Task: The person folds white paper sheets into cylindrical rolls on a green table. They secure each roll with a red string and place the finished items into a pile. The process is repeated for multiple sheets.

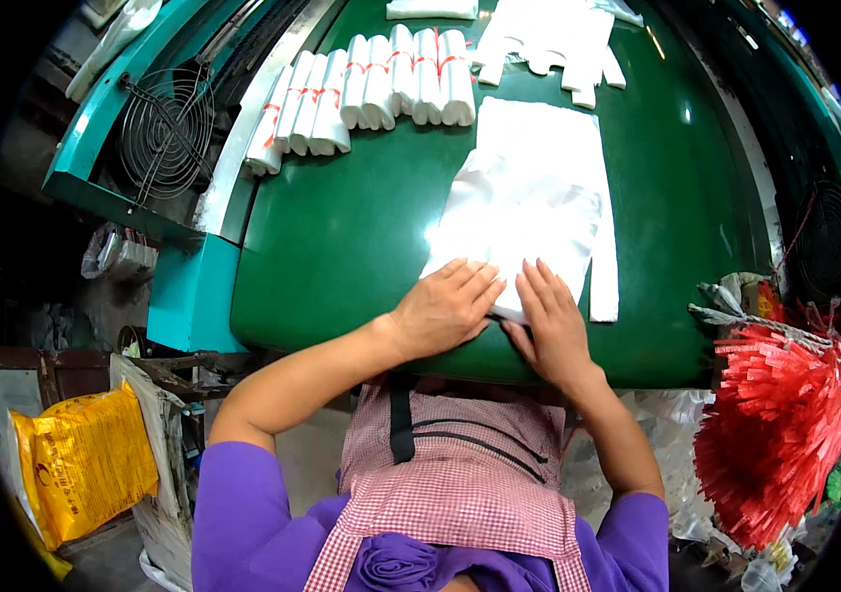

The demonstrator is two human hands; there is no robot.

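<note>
The white, glossy, thin plastic-film piece [539, 197] lies flat on the green, smooth-surfaced tabletop [331, 257], directly in front of you. Its long axis runs away from you, with the far end set slightly to the right and the near end at your fingers, close to the front edge. The far end is straight-edged; the middle is creased and wider toward the left. A narrow, straight white strip [604, 257] extends toward you along its right side; whether the two are joined cannot be determined.

Your left hand [445, 308] rests on the near end, fingers together; its thumb is hidden, so its grip cannot be confirmed. Your right hand [550, 321] lies beside it, grip released, fingers extended and thumb spread. Glare masks the film's layers and folds.

Beyond, to the left, stand white rolled plastic bundles [378, 94] bound with red ties, set side by side in a slanting row. White flat pieces with projecting strips [539, 35] are cut off at the upper frame. At right hangs a dense red tuft of thin strips [770, 434].
</note>
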